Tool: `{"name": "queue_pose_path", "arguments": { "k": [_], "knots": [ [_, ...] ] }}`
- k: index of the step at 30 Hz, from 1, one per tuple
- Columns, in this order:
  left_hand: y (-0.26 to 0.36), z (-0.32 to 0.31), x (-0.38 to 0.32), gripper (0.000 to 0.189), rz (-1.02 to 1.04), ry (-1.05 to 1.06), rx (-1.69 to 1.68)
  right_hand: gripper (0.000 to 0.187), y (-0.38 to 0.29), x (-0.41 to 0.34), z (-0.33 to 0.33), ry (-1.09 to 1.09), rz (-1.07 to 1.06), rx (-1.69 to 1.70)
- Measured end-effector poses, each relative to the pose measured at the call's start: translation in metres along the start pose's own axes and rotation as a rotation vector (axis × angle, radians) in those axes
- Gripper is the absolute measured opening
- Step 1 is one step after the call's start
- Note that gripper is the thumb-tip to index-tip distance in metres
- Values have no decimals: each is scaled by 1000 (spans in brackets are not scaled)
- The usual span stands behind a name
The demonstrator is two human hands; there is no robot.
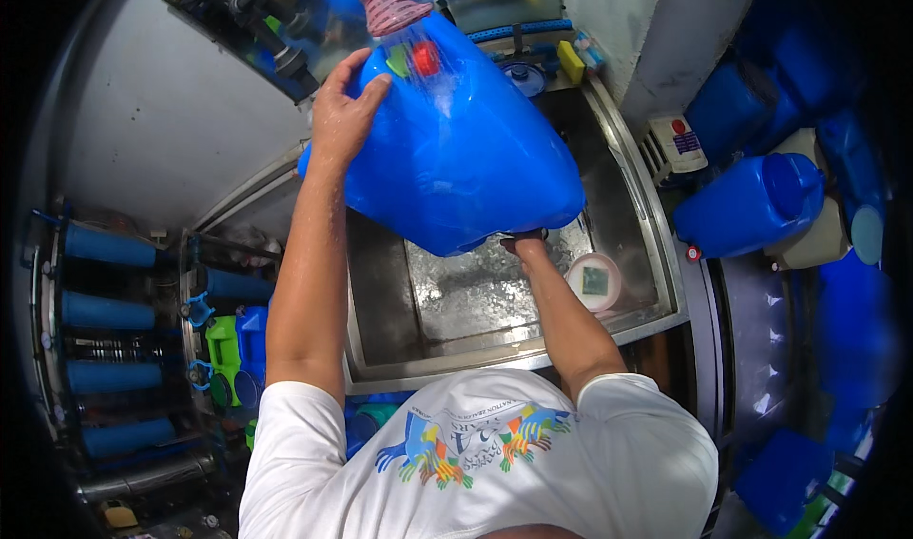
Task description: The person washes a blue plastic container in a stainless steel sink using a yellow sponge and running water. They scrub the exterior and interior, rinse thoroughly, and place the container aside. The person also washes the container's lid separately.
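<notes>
A large blue plastic jug [463,154] is held tilted over a stainless steel sink [485,311]. My left hand [346,107] presses against its upper left side, thumb and fingers spread. My right hand [526,245] supports the lower end from beneath, its fingers partly hidden by the jug. Water runs from a tap outlet wrapped in pink mesh cloth [392,9] onto the jug, near a red cap [426,59] and a green patch [398,61]. Inside the sink, a green scouring sponge [594,281] sits in a pale pink bowl [613,291].
A yellow sponge [570,62] and a round blue lid [524,77] lie by the sink's back edge. Blue containers [742,200] crowd the right side. Blue filter housings [107,311] line a rack at left, near a green jug [223,350]. A grey pipe [289,61] runs at upper left.
</notes>
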State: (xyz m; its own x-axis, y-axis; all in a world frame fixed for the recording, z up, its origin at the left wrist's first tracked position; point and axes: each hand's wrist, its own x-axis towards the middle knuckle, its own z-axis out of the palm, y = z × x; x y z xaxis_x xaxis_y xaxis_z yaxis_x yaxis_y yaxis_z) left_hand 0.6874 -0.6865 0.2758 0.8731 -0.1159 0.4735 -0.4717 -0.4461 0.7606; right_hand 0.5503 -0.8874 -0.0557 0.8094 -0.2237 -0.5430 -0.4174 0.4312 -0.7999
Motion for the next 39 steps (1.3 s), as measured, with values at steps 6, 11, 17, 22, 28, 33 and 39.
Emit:
{"name": "queue_pose_path", "arguments": {
  "k": [6,11,17,22,28,33,39],
  "knots": [
    [9,-1,2,56,43,-43,-7,35,-5,0,-5,-57,49,-36],
    [28,6,-4,59,38,-69,174,35,5,-2,-3,-79,84,-32],
    [43,13,-23,57,14,-100,244,31,14,-5,4,-133,134,-45],
    [39,12,-20,57,69,-111,271,28,19,-1,4,-216,191,-103],
    [28,11,-15,60,87,-30,280,24,17,5,1,-223,178,-103],
    [28,9,-13,62,60,-4,254,23,11,13,-2,-233,133,-95],
    [33,8,-12,61,22,10,235,23,6,17,-5,-241,55,-79]
  ]
}}
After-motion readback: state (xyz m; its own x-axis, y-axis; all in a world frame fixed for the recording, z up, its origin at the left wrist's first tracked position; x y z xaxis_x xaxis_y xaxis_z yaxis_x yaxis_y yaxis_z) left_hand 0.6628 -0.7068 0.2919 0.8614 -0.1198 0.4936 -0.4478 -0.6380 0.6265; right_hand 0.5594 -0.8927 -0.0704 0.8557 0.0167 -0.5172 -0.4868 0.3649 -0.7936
